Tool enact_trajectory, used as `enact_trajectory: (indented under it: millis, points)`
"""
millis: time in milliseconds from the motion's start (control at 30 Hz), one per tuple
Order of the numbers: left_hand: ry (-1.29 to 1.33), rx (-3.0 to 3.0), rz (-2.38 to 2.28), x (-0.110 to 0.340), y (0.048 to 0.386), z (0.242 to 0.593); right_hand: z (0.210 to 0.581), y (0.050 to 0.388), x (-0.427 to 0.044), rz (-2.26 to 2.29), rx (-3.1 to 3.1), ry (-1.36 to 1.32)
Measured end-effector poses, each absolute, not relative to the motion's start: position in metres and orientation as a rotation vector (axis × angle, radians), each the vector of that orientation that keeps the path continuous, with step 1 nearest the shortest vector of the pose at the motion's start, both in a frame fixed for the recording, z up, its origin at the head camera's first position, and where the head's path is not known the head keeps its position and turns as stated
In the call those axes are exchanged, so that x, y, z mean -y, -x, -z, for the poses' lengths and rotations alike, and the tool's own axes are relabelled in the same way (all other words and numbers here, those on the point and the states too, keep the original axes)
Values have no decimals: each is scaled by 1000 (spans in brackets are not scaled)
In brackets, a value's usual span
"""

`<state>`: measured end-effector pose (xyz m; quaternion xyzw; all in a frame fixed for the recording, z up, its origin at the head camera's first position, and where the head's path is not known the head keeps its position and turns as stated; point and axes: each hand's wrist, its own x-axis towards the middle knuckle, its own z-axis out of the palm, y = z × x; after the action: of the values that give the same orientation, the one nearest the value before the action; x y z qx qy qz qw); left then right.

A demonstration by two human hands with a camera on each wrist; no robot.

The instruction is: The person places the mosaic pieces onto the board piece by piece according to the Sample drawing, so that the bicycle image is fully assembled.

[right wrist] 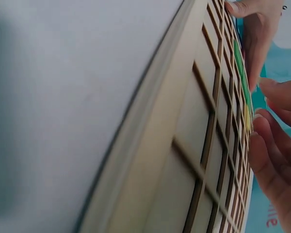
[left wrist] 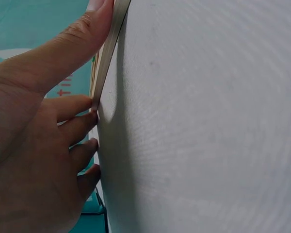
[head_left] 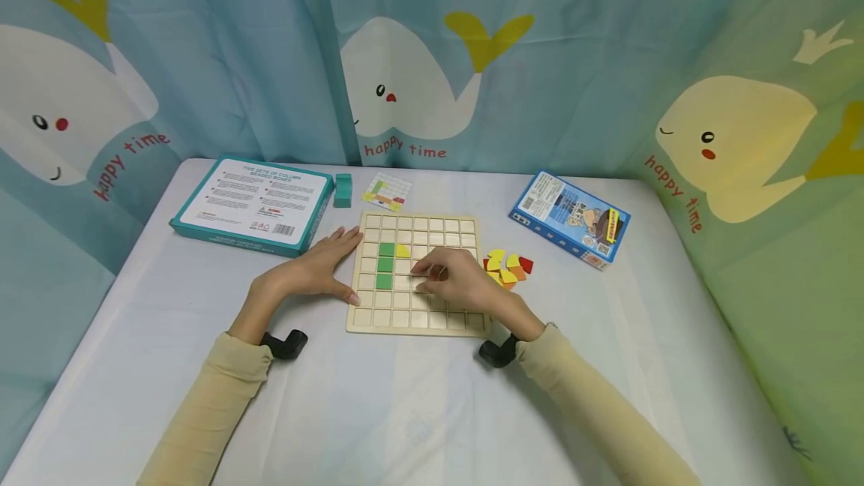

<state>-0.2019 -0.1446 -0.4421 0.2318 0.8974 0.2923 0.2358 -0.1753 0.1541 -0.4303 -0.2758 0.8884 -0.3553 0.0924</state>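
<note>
A pale wooden grid board point(head_left: 418, 326) lies flat on the table. Three green squares point(head_left: 385, 265) sit in a column of its cells, with a yellow quarter-round piece point(head_left: 403, 251) beside the top one. My left hand point(head_left: 317, 267) rests along the board's left edge, fingers spread and thumb near the lower corner. Over the middle of the board is my right hand point(head_left: 459, 277), with bent fingers and the thumb close to the index finger. Whether a small piece is between the fingertips point(right wrist: 269, 90) cannot be made out.
Right of the board is a loose pile of yellow, orange and red pieces point(head_left: 506, 270). A pattern card point(head_left: 388, 191) and a small green block point(head_left: 343, 190) lie behind it. A teal-edged box point(head_left: 253, 205) stands left, a blue box point(head_left: 570, 217) right.
</note>
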Motion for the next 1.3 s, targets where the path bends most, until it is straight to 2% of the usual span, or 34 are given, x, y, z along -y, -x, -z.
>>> enact_trajectory:
  millis: [733,1300]
  points:
    - [-614,-2448,-803,144,208,439,423,161,-211,1110,-2726,618]
    - [-623,-2448,-794,142,216,440,426,158,-254,964,-2818,433]
